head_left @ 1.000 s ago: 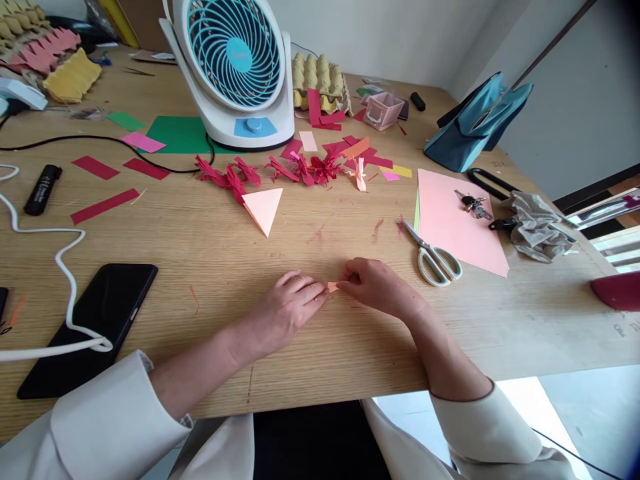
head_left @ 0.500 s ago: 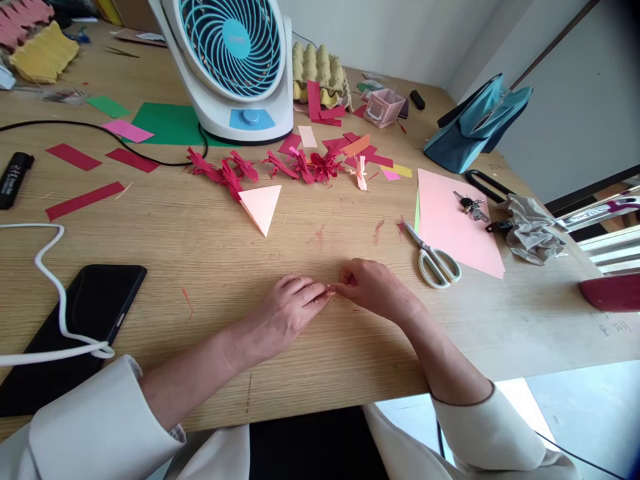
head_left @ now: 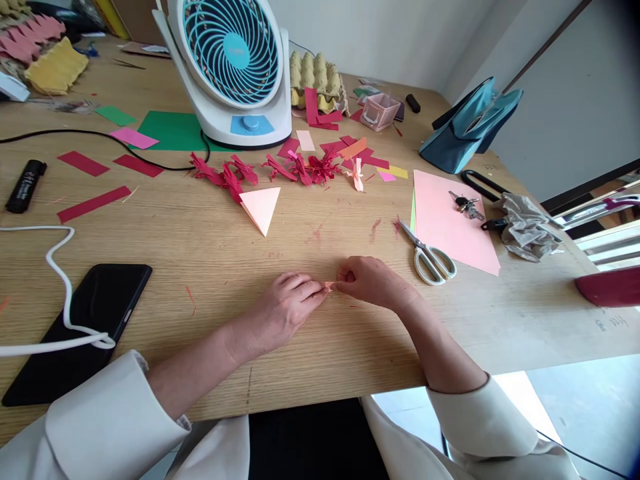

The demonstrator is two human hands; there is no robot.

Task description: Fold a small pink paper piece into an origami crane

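Observation:
Low over the wooden table point(head_left: 300, 360), my two hands meet at a small piece of orange paper point(head_left: 328, 286). My left hand point(head_left: 293, 303) presses its fingertips onto the left end of the paper. The fingers of my right hand point(head_left: 367, 280) are curled, with thumb and forefinger pinching the right end. Most of the paper is hidden by the fingers. Beyond the hands lies a pale pink folded paper triangle point(head_left: 261, 208). Scissors point(head_left: 429, 257) with white handles rest to the right of my right hand.
Behind stand a fan point(head_left: 245, 130), an egg carton point(head_left: 320, 77) and a teal bag point(head_left: 463, 137). Red folded paper pieces point(head_left: 230, 177) lie in a row. Pink sheets point(head_left: 450, 230) with keys point(head_left: 467, 205) lie right. A black phone point(head_left: 95, 313), white cable point(head_left: 63, 273) and marker point(head_left: 26, 187) are left.
The hands stay together at the paper, and slightly more of its orange surface shows between the fingertips. The camera view has shifted a little.

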